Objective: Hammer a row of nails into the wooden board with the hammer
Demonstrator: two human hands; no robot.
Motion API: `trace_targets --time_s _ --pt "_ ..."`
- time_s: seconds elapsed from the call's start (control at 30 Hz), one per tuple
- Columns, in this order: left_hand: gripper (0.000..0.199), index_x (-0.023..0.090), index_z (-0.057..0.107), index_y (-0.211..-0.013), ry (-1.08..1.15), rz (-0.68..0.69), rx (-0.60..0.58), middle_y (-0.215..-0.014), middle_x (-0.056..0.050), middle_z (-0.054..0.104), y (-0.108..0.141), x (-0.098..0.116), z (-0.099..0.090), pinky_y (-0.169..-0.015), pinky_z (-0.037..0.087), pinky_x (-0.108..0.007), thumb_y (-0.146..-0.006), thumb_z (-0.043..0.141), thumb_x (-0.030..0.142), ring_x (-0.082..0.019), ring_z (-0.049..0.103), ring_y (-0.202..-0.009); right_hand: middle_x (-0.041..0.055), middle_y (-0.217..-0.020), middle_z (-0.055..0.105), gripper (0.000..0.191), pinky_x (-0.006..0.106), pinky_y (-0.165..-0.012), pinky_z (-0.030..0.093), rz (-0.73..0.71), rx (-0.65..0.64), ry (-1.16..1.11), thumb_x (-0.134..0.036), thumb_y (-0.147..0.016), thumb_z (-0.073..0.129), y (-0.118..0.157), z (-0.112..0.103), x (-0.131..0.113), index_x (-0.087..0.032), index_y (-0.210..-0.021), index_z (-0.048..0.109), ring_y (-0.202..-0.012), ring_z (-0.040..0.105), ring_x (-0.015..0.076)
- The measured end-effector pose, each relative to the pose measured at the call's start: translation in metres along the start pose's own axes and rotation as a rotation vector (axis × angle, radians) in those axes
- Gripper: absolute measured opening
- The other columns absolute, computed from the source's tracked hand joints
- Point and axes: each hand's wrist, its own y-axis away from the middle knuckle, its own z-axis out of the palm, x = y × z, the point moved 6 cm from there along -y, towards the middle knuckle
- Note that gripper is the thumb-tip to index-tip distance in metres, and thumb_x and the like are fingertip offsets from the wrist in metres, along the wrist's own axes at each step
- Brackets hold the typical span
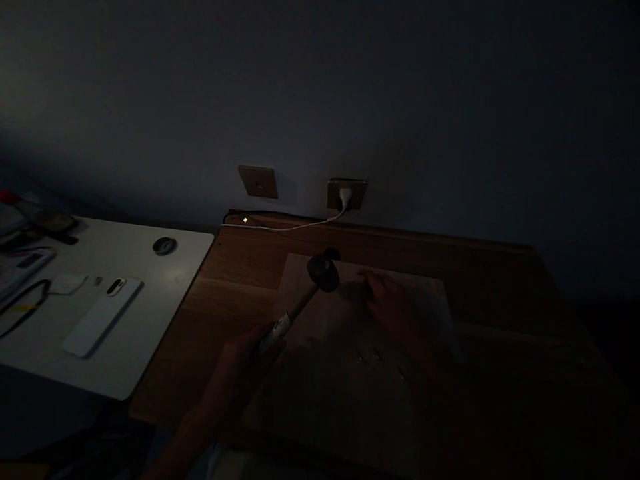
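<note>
My left hand [250, 353] is wrapped round the pale grip of a hammer [323, 273], its dark head raised over a flat board [310, 360] and pointing away from me. A small dark round shape [332, 254] shows right behind the head; whether it belongs to the hammer I cannot tell. To the right, my right hand [390, 303] rests low at the board's far part, index finger and thumb curled toward each other. What they pinch, if anything, is lost in the dark. Several small shiny metal pieces [377, 355], perhaps nails, lie on the board nearer to me.
Light is very dim. A wooden table [215, 313] bears the board and meets the wall behind. A white cable [300, 227] runs along its back edge to a wall socket [347, 195]. On the white table [150, 320] at left lie a phone [103, 317] and a dark ring-shaped roll [164, 246].
</note>
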Motion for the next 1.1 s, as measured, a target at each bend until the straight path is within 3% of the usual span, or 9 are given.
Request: trace_targets --time_s 0.13,0.37,0.53,0.63,0.77,0.9,1.0,1.1 --pt "0.048 0.016 0.079 -0.119 0.004 0.009 -0.001 -0.11 -0.005 0.084 -0.001 0.0 0.002 -0.077 0.058 -0.026 -0.09 0.059 0.048 -0.024 0.08 -0.092 0.0146 -0.115 0.075 0.061 0.041 -0.098 0.057 -0.029 -0.039 0.072 0.002 -0.081 0.052 -0.002 0.005 -0.005 -0.019 -0.137 0.067 -0.113 0.069 0.0295" --pt "0.043 0.018 0.08 -0.113 0.009 0.053 -0.043 -0.099 -0.004 0.084 -0.004 0.003 0.012 -0.069 0.055 -0.025 -0.092 0.058 0.048 -0.022 0.078 -0.084 0.0158 -0.097 0.078 0.047 0.034 -0.074 0.056 0.056 -0.012 0.148 -0.004 -0.095 0.048 -0.001 0.009 0.007 -0.016 -0.134 0.07 -0.084 0.074 0.026" --pt "0.043 0.018 0.078 -0.118 0.01 0.069 -0.053 -0.098 -0.004 0.083 -0.01 0.013 0.022 -0.068 0.054 -0.023 -0.09 0.06 0.044 -0.02 0.078 -0.081 0.0126 -0.1 0.08 0.037 0.036 -0.078 0.057 0.073 0.041 0.072 -0.018 -0.098 0.057 -0.003 0.008 0.01 -0.022 -0.133 0.071 -0.086 0.077 0.027" --pt "0.038 0.019 0.079 -0.114 -0.019 0.113 -0.064 -0.094 -0.003 0.083 -0.012 0.025 0.026 -0.066 0.053 -0.023 -0.09 0.06 0.042 -0.02 0.077 -0.078 0.0112 -0.116 0.079 0.041 0.041 -0.086 0.059 0.058 0.084 0.014 -0.024 -0.096 0.062 0.001 -0.001 0.011 -0.025 -0.136 0.067 -0.099 0.076 0.0287" --pt "0.035 0.022 0.078 -0.118 -0.065 0.179 -0.088 -0.103 -0.004 0.083 -0.018 0.036 0.035 -0.069 0.054 -0.023 -0.094 0.058 0.038 -0.021 0.078 -0.085 0.0136 -0.124 0.075 0.04 0.048 -0.093 0.059 0.07 0.2 -0.065 -0.03 -0.094 0.061 0.023 -0.025 0.024 -0.023 -0.133 0.068 -0.108 0.073 0.031" --pt "0.034 0.022 0.075 -0.123 -0.152 0.226 -0.157 -0.112 -0.007 0.082 -0.028 0.043 0.046 -0.077 0.056 -0.027 -0.097 0.057 0.033 -0.023 0.079 -0.093 0.01 -0.103 0.077 0.032 0.046 -0.087 0.061 0.168 0.302 -0.143 -0.034 -0.096 0.056 0.059 -0.037 0.045 -0.024 -0.122 0.072 -0.093 0.074 0.0287" --pt "0.036 0.021 0.074 -0.126 -0.219 0.239 -0.176 -0.117 -0.009 0.081 -0.031 0.046 0.049 -0.08 0.056 -0.029 -0.096 0.058 0.03 -0.025 0.079 -0.097 0.0066 -0.091 0.077 0.026 0.042 -0.077 0.063 0.196 0.238 -0.213 -0.038 -0.098 0.058 0.084 -0.028 0.045 -0.026 -0.114 0.075 -0.083 0.075 0.0264" --pt "0.037 0.023 0.074 -0.128 -0.234 0.219 -0.15 -0.118 -0.008 0.081 -0.029 0.044 0.046 -0.077 0.056 -0.028 -0.096 0.058 0.032 -0.025 0.079 -0.096 0.0057 -0.097 0.079 0.023 0.04 -0.076 0.065 0.157 0.114 -0.22 -0.035 -0.103 0.055 0.104 -0.014 0.028 -0.029 -0.111 0.076 -0.085 0.076 0.0247"
